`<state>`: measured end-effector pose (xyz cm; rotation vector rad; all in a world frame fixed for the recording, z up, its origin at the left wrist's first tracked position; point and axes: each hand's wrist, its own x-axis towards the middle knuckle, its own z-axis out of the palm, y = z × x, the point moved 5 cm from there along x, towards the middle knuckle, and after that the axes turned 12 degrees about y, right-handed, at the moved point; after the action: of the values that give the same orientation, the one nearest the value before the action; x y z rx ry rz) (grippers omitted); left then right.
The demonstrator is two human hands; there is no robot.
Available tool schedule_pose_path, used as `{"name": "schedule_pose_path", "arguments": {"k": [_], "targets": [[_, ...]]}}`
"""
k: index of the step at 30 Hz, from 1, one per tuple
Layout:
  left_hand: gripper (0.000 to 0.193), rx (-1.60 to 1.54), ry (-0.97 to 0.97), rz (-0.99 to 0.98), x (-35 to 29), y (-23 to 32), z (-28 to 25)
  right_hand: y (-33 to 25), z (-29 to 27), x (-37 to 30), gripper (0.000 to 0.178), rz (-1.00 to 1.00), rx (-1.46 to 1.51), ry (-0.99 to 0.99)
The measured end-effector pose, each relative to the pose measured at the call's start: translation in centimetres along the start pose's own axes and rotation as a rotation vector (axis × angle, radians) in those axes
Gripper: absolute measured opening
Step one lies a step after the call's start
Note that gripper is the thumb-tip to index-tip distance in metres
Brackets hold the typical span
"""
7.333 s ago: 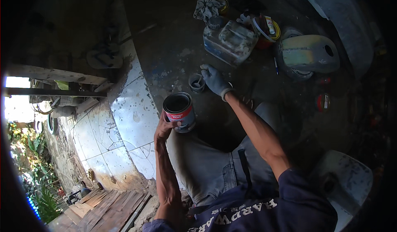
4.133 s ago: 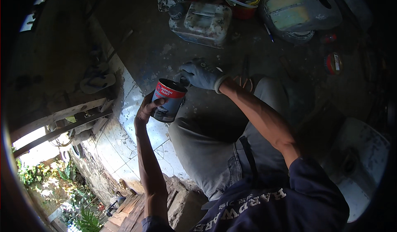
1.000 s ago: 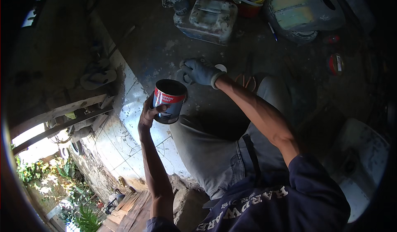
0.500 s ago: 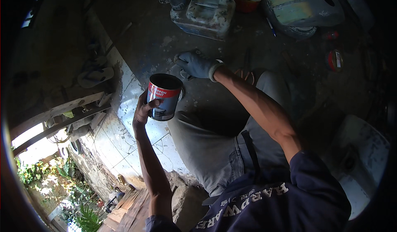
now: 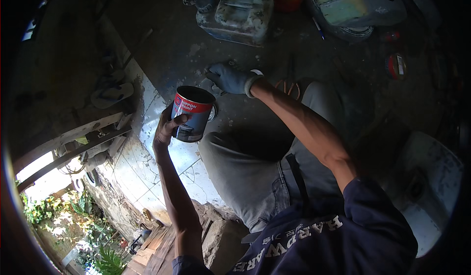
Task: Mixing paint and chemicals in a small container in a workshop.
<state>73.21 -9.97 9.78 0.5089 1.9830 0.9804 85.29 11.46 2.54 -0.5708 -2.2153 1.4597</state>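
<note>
My bare left hand (image 5: 167, 129) is wrapped round the side of a paint can (image 5: 195, 123), dark with a red band and an open top. The can is tipped slightly, and its inside looks dark. Just beyond it, to the right, my right hand (image 5: 229, 78) in a grey-blue glove is closed low over the dark floor. A small pale grey piece (image 5: 212, 85) shows under the gloved fingers, too dim to name. Behind the can peeks part of a round metal rim (image 5: 213, 112).
A stained jerrycan (image 5: 235, 19) stands ahead, with a red bucket (image 5: 289, 1) and a greenish-grey panel (image 5: 360, 5) farther right. Orange-handled pliers (image 5: 289, 88) lie by my right knee. A pen (image 5: 319, 28), a small red tin (image 5: 395, 66) and a sandal (image 5: 112, 95) rest around.
The can has turned a little in my left hand, so more of its label faces me. My gloved right hand has barely moved. The whole view has shifted slightly.
</note>
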Motion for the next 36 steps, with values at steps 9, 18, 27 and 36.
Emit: {"name": "schedule_pose_path", "arguments": {"k": [9,18,27,36], "targets": [[0.102,0.039,0.001,-0.012,0.1,0.4,0.3,-0.2,0.0,0.0,0.033,0.040,0.025,-0.003],[0.099,0.074,-0.001,-0.049,0.6,-0.3,0.0,-0.1,0.1,-0.2,0.030,0.023,0.010,-0.010],[0.099,0.076,0.023,-0.066,-0.2,-1.3,-1.4,-0.5,2.2,0.0,0.027,-0.035,-0.012,-0.038],[0.096,0.067,0.010,-0.050,0.1,-0.3,-0.4,1.1,1.9,0.0,0.027,-0.001,-0.062,-0.027]]}}
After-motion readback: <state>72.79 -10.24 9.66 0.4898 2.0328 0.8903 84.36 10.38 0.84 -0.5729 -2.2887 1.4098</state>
